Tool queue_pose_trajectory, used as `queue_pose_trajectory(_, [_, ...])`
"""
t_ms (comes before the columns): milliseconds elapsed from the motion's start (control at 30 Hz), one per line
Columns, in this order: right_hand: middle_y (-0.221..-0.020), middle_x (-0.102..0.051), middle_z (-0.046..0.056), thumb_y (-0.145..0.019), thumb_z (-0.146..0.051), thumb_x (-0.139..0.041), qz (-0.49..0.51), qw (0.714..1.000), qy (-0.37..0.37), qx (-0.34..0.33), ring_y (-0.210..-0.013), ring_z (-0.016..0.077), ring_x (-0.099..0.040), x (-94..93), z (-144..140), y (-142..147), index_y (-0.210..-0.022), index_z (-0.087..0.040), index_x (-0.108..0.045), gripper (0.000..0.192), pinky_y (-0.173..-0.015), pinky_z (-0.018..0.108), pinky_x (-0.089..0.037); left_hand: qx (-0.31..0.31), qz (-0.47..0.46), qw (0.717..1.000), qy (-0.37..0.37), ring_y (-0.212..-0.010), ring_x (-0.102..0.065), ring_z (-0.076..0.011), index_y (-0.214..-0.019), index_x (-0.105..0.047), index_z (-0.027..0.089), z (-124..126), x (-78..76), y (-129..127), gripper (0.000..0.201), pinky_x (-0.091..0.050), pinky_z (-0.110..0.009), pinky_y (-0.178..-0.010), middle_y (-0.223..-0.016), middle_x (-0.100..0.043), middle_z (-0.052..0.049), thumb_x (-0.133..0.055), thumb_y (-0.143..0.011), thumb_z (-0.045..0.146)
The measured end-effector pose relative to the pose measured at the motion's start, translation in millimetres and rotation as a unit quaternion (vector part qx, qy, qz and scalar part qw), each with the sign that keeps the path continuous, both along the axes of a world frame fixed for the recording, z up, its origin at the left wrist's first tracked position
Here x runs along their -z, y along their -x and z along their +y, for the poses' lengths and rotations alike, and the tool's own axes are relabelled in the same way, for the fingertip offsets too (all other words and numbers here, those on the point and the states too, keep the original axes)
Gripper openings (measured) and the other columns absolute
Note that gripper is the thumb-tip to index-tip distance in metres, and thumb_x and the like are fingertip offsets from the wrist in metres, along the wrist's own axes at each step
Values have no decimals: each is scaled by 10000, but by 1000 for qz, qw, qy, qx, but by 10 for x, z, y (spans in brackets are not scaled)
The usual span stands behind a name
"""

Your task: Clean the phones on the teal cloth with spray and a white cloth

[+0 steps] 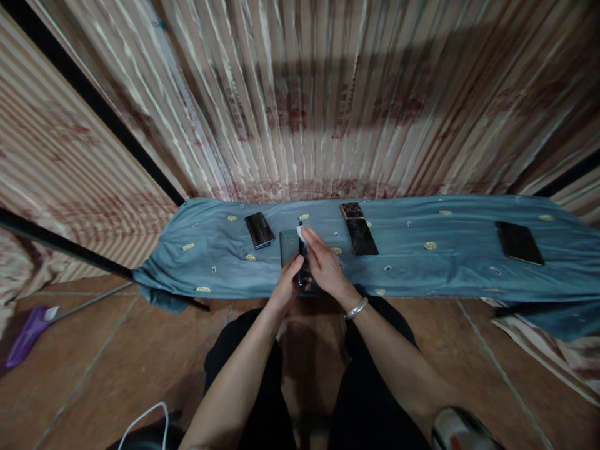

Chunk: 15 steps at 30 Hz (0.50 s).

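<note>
My left hand [285, 284] is closed around a dark phone [300, 275], turned edge-on to me, with the thumb along its side. My right hand [324, 264] is closed on a small white wipe [300, 232] and presses against the phone's right side and upper end. Whether the wipe is paper or cloth I cannot tell. Just left of the held phone, a grey-green phone [287, 245] lies on the blue cloth, partly covered by my left hand. A bracelet [356, 309] circles my right wrist.
A blue patterned cloth [403, 269] covers the narrow table. On it lie a dark stack [259, 230] at left, a long phone with a coppery end [360, 231], and a black tablet-like device [519, 242] at right. Striped curtains hang behind; a purple broom [29, 334] lies on the floor.
</note>
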State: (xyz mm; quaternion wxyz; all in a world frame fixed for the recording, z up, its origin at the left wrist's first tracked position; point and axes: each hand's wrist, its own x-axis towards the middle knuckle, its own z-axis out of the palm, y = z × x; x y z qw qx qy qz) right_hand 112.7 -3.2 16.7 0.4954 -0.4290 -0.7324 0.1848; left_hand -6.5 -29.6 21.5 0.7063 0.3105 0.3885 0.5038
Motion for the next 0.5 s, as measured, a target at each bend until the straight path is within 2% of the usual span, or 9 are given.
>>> queue_pose_trajectory(133, [-1473, -492, 10, -900, -82, -356, -19, 999, 1, -50, -1391, 154, -414, -3, -100, 32, -1435, -271, -465, 577, -1190, 389, -322, -41, -21, 999, 0, -630, -614, -147, -912, -683, 160, 48, 13, 3, 464, -424, -254, -531, -673, -654, -1, -774, -649, 532])
queue_pose_trajectory(233, [-1448, -522, 29, -898, -79, -367, -14, 997, 6, -73, -1372, 155, -441, -5, -168, 69, -1426, -255, -479, 567, -1180, 389, -338, -86, -58, 995, -12, -871, -666, -185, -964, -700, 163, 79, 9, 0, 411, -488, -278, -737, -820, -710, -27, -767, -695, 467])
queue_pose_trajectory(300, [-1429, -542, 48, -902, -86, -369, -7, 997, 11, -81, -1353, 160, -467, -10, -196, 90, -1413, -235, -496, 547, -1167, 392, -357, -108, -71, 992, -13, -942, -659, -177, -963, -705, 154, 92, 8, 2, 372, -476, -273, -822, -876, -719, -31, -764, -716, 426])
queue_pose_trajectory(367, [-1414, -557, 56, -904, -91, -372, 3, 996, 17, -88, -1337, 163, -488, -13, -210, 105, -1396, -225, -517, 531, -1156, 388, -374, -122, -69, 990, -10, -882, -655, -146, -938, -706, 143, 99, 10, 8, 351, -468, -246, -802, -849, -713, -20, -769, -719, 411])
queue_pose_trajectory(500, [-1388, -584, 40, -900, -102, -396, 26, 995, 26, -91, -1309, 173, -522, 6, -215, 124, -1365, -238, -555, 510, -1141, 375, -396, -151, -65, 986, -8, -649, -587, -72, -836, -692, 139, 103, 12, 26, 341, -448, -195, -651, -696, -661, 29, -797, -684, 426])
